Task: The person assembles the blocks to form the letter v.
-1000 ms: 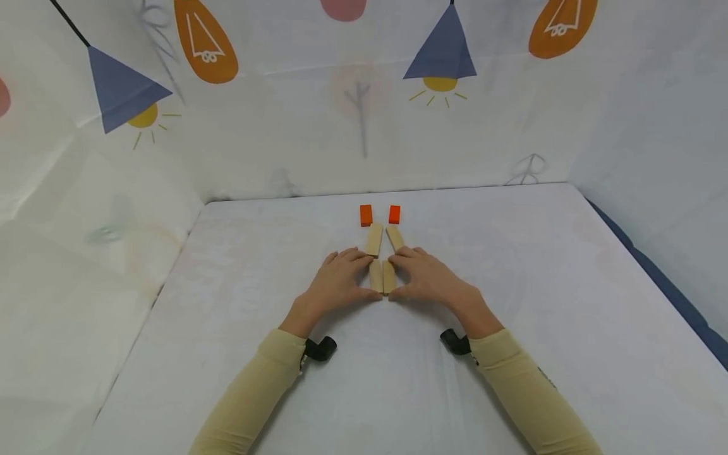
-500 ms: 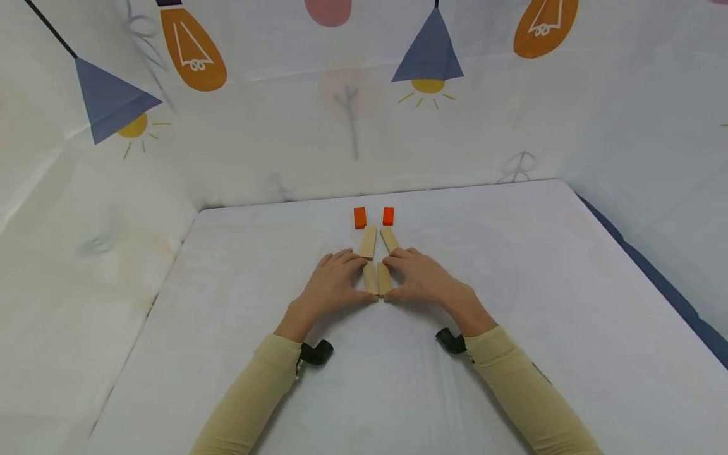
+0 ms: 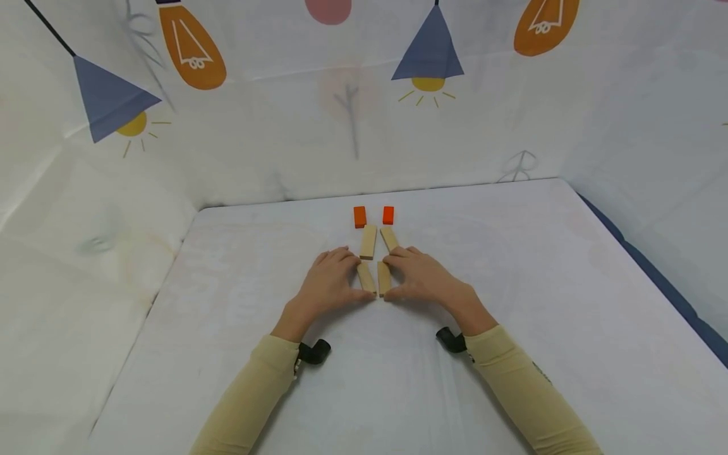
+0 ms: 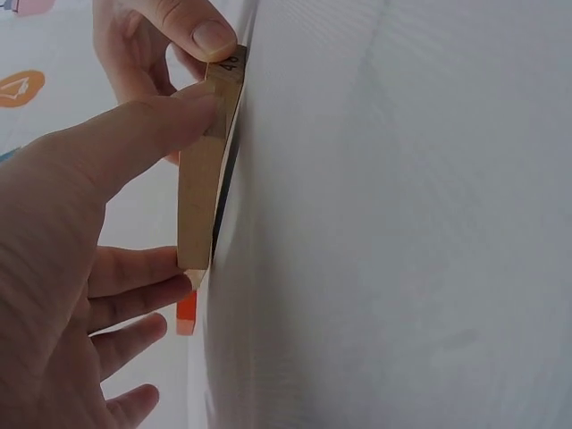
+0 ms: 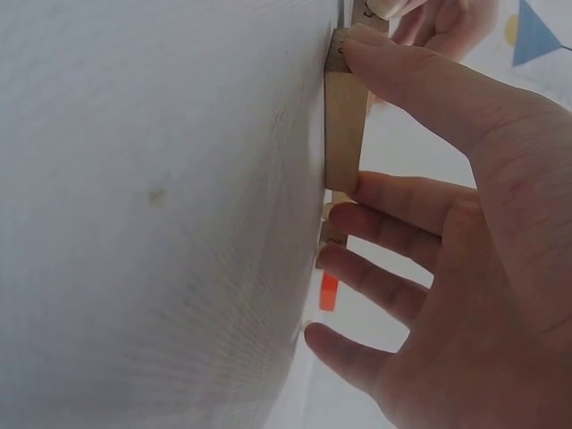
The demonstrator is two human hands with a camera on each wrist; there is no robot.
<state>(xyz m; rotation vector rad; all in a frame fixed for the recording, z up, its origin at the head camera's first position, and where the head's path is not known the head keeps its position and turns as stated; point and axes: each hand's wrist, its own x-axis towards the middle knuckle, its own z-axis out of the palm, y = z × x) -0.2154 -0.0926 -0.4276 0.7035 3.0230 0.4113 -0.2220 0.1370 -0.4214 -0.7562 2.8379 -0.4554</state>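
Observation:
My left hand [image 3: 330, 281] pinches a plain wooden block [image 3: 364, 277] lengthwise, thumb on its near end and fingertips at the far end. In the left wrist view this block [image 4: 197, 206] bears dark marks on its near end, with a dark strip of shadow along its table side. Beside it, my right hand [image 3: 423, 276] grips a second wooden block [image 3: 384, 278] the same way, thumb and index finger at opposite ends. The left block slants, its far end angled outward, leaving a wedge-shaped gap between the pair. The right one points nearly straight ahead.
Beyond the hands lie two more wooden blocks, a left one [image 3: 368, 242] and a slanted right one [image 3: 389, 238] partly behind the right fingers. Farther back are two orange blocks, left [image 3: 360, 217] and right [image 3: 388, 215]. A printed fabric wall [image 3: 250, 139] rises behind the white table [image 3: 256, 240].
The left block's far end has swung left, away from the right block, and my left hand has shifted slightly left with it. Earlier, the head view turned a little; the right hand keeps its grip.

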